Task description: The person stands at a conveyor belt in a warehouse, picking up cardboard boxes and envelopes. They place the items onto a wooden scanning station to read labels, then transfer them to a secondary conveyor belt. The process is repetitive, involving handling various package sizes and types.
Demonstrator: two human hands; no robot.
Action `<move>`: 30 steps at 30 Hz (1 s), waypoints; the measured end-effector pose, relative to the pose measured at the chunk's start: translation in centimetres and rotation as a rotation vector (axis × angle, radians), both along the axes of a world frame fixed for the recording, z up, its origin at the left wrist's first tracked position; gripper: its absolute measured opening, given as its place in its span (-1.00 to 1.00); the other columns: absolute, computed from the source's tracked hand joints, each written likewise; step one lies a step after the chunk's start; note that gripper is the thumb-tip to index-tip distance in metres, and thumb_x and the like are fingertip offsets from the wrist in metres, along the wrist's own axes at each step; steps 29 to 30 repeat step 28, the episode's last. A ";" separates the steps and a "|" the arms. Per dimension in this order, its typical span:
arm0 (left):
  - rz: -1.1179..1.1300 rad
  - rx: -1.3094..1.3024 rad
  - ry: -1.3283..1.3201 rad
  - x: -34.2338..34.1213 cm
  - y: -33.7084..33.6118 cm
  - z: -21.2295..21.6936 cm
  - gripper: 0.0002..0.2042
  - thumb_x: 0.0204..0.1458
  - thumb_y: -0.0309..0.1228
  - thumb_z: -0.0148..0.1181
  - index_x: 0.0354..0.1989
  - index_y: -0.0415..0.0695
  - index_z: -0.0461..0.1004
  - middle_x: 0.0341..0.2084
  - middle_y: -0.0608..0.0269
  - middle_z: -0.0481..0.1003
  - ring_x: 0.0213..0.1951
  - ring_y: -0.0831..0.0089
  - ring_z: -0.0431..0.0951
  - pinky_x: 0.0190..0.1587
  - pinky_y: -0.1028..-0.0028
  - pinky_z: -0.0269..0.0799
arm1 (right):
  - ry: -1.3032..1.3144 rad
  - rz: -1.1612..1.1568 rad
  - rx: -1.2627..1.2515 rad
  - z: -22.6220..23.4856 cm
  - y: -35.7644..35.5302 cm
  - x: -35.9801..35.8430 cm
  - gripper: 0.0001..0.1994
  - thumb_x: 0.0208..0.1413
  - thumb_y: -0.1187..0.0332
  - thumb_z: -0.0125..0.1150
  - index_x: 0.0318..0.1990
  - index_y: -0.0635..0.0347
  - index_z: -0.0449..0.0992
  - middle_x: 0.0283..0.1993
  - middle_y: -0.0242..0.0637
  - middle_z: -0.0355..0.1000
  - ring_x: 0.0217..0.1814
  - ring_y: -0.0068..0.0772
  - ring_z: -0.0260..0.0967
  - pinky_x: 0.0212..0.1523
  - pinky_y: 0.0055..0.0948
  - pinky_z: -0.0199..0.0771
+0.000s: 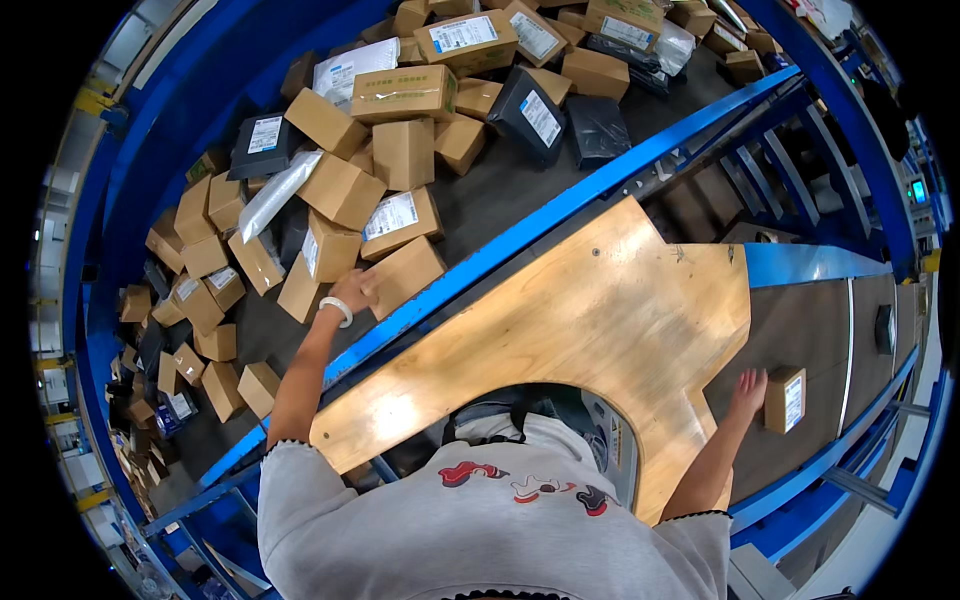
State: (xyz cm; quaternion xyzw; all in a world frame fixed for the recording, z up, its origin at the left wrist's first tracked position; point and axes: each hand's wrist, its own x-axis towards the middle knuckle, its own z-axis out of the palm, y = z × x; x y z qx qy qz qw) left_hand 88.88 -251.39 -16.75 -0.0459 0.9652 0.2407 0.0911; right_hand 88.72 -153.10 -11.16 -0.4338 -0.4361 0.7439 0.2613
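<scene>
My left hand [352, 290], with a white band at its wrist, reaches over the blue rail to the near edge of the parcel heap. Its fingers lie against the left side of a plain cardboard box [408, 276], not wrapped round it. Behind that box is a labelled carton [400, 222], and a taller box [330, 248] stands just beyond my fingers. Over the belt at the right, my right hand [747, 390] is open with nothing in it. A small cardboard box [785, 400] with a white label sits right beside its fingers.
A wooden board [560, 300] with a rounded cutout surrounds my front. The blue rail [560, 215] separates it from the wide belt heaped with cartons, black bags [598, 130] and a white pouch [345, 70]. A dark parcel [884, 330] lies farther along the right belt [800, 330].
</scene>
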 end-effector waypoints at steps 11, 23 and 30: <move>0.318 0.493 0.440 -27.4 15.0 6.5 -0.50 0.07 -0.32 0.45 0.17 -0.22 0.51 0.06 0.05 0.56 0.02 0.29 0.59 0.10 0.36 0.52 | 0.232 0.941 1.278 6.1 -43.6 -40.5 -0.10 -0.26 0.03 0.71 0.24 0.34 0.44 0.27 0.10 0.33 0.31 0.08 0.29 0.30 -0.07 0.34; 0.293 0.408 0.441 -60.4 27.2 3.3 -0.15 -0.05 -0.16 0.51 0.42 -0.19 0.27 0.19 -0.22 0.43 0.21 -0.10 0.47 0.23 0.12 0.42 | -1.034 1.325 1.090 -3.2 -43.3 -73.1 0.67 -0.43 -0.27 0.70 0.58 -0.01 -0.65 0.65 0.28 -0.51 0.68 0.42 -0.47 0.45 0.61 -0.26; 0.450 0.624 0.485 -62.7 29.7 3.2 -0.32 0.00 -0.30 0.50 0.35 -0.13 0.43 0.21 -0.13 0.49 0.23 -0.01 0.49 0.28 0.18 0.40 | -0.542 1.605 -0.229 2.9 -37.1 -78.4 0.48 -0.33 -0.35 0.57 0.63 0.02 -0.34 0.68 0.10 -0.42 0.68 0.30 -0.33 0.43 0.62 -0.28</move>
